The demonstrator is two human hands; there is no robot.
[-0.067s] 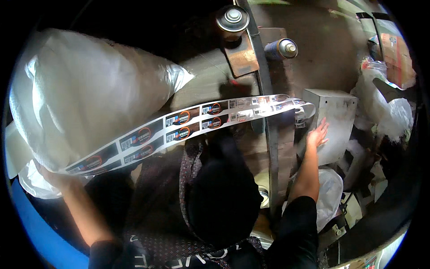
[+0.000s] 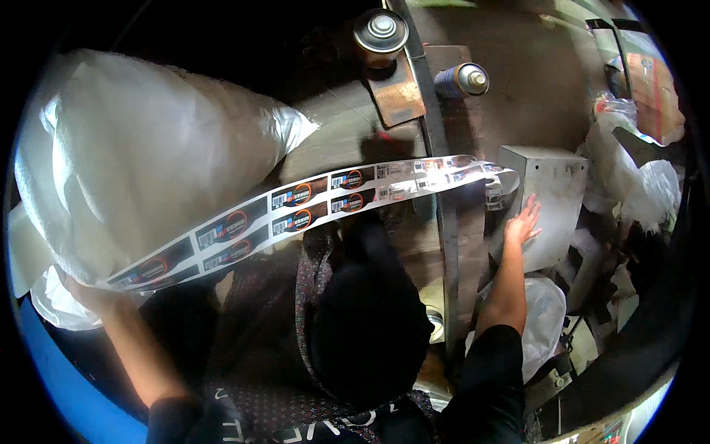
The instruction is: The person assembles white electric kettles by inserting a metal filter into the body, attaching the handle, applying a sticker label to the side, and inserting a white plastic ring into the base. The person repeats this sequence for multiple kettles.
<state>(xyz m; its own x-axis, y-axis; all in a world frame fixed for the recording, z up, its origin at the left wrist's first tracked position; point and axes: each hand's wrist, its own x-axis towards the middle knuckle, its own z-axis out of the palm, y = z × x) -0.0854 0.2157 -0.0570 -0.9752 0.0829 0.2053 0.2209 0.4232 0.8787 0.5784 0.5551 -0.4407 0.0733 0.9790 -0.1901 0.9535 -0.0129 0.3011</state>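
Note:
A long white strip of printed labels (image 2: 299, 207), two rows wide with dark pictures and orange rings, runs across the middle and bends into a loop at its right end. My left hand (image 2: 95, 297) grips its lower left end, beside a big white sack; the fingers are mostly hidden. Spread fingers show on my right hand (image 2: 523, 222), which holds nothing. It is in front of the grey metal box (image 2: 551, 174), just below the looped end of the strip; whether it touches the box I cannot tell.
The bulging white sack (image 2: 163, 148) fills the upper left. Two spray cans (image 2: 381, 33) stand at the top, near a dark metal bar (image 2: 444, 192). Plastic bags (image 2: 629, 170) and a brown carton (image 2: 654, 100) lie far right. A blue curved edge (image 2: 70, 381) shows lower left.

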